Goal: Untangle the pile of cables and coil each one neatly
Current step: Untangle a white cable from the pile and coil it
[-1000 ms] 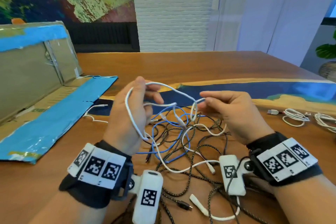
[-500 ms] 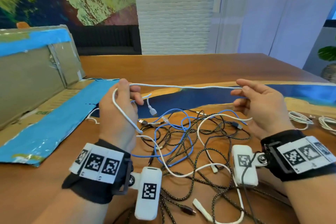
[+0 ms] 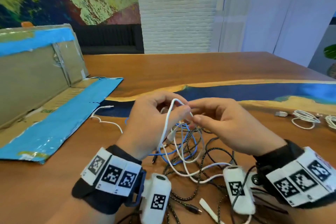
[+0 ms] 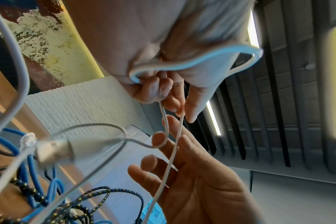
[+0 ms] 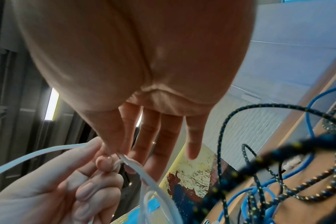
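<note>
A white cable (image 3: pixel 166 129) rises from the pile and bends into a loop over my left hand (image 3: pixel 169 112), which grips it with curled fingers. My right hand (image 3: pixel 193 112) meets the left and pinches the same cable between thumb and forefinger, its other fingers straight. The left wrist view shows the white cable (image 4: pixel 194 60) wrapped across the left hand (image 4: pixel 153 84), with a blurred white plug (image 4: pixel 54 150) hanging near. In the right wrist view, the pinch on the white cable (image 5: pixel 144 171) is plain. Below lie a blue cable (image 3: pixel 195 143) and a black braided cable (image 3: pixel 212 152), tangled.
A flattened cardboard box (image 3: pixel 36 82) with blue tape lies at the left of the wooden table (image 3: pixel 181 71). Another thin white cable (image 3: pixel 107 122) runs beside it. Coiled white cables (image 3: pixel 303 119) sit at the right edge.
Half a second ago my hands were apart with the white cable stretched straight between them. Now the right hand has come in to the left, and the cable folds into a loop.
</note>
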A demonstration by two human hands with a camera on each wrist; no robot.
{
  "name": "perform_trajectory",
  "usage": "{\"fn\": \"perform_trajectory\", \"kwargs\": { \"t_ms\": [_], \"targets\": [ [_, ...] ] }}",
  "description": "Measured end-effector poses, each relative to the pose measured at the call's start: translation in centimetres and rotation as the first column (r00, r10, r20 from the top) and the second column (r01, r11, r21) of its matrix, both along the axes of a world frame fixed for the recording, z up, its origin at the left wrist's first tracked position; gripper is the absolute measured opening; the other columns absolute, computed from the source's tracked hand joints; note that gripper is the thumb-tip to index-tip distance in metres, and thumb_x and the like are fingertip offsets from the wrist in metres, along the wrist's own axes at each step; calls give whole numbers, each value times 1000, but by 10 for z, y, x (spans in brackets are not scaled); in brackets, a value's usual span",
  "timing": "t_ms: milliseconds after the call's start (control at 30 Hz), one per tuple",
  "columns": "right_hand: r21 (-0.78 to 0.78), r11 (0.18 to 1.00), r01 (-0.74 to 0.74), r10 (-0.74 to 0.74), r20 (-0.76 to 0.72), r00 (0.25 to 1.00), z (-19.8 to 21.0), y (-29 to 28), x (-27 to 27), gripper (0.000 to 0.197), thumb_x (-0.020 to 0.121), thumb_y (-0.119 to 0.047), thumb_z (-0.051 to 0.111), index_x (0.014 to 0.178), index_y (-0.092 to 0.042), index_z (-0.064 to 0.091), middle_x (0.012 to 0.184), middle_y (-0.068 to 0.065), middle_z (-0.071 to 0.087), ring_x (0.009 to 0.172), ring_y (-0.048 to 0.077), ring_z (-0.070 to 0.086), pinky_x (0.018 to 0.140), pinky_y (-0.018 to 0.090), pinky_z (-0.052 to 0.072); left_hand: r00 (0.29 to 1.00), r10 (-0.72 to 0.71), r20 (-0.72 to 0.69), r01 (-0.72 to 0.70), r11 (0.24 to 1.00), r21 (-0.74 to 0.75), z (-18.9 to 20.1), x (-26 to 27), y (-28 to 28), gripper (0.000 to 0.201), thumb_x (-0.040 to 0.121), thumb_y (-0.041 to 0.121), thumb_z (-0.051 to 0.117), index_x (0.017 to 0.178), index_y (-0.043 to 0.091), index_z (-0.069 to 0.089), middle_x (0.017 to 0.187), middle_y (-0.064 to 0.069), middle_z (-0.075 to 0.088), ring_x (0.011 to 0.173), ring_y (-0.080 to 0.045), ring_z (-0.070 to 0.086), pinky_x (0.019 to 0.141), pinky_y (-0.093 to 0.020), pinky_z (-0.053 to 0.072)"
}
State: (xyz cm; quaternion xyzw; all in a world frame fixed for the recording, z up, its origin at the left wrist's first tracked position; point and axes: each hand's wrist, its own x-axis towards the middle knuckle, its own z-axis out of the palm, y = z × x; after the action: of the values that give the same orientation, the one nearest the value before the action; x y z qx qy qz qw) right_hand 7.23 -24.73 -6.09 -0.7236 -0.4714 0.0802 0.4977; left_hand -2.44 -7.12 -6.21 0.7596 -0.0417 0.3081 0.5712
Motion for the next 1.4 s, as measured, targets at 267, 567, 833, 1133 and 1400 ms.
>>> {"fn": "perform_trajectory", "kwargs": {
  "t_ms": [267,567,833,1133,1400],
  "targets": [
    [234,937,259,-243,-95,965,-6,1,14,16,93,-4,69,91,-16,79,82,6,76,75,19,71,74,30,58,989,-136,56,145,968,-203,1,1,1,37,80,-7,49,108,0,73,106,-19,73,100,-24,71,90,-37,58],
    [295,680,671,-695,-32,718,7,-34,43,67,75,-13,51,131,-49,56,139,-9,57,105,8,56,108,43,45,997,43,68,-19,946,-324,0,9,9,37,91,-18,57,85,15,74,110,-3,77,114,-21,70,100,-35,55],
    [26,995,101,-103,108,989,2,11,-16,86,89,-23,75,154,-48,26,124,-21,65,98,5,70,89,35,57,1000,-5,8,6,983,-184,-1,4,-3,25,86,-16,66,90,7,73,101,-5,79,98,-18,75,86,-30,59],
    [298,947,123,-109,-62,992,4,4,-5,34,93,8,64,106,-22,75,88,2,76,75,9,66,68,22,53,968,145,-207,-136,989,55,-4,5,3,24,89,3,64,90,24,77,87,-10,74,80,-24,66,73,-36,55],
    [411,869,275,-253,-108,961,9,-16,20,26,96,5,60,96,-14,77,85,3,76,69,18,60,65,22,52,967,31,-255,-85,975,-206,4,2,5,29,93,8,46,78,13,71,88,-11,70,88,-24,68,79,-41,50]
  ]
}}
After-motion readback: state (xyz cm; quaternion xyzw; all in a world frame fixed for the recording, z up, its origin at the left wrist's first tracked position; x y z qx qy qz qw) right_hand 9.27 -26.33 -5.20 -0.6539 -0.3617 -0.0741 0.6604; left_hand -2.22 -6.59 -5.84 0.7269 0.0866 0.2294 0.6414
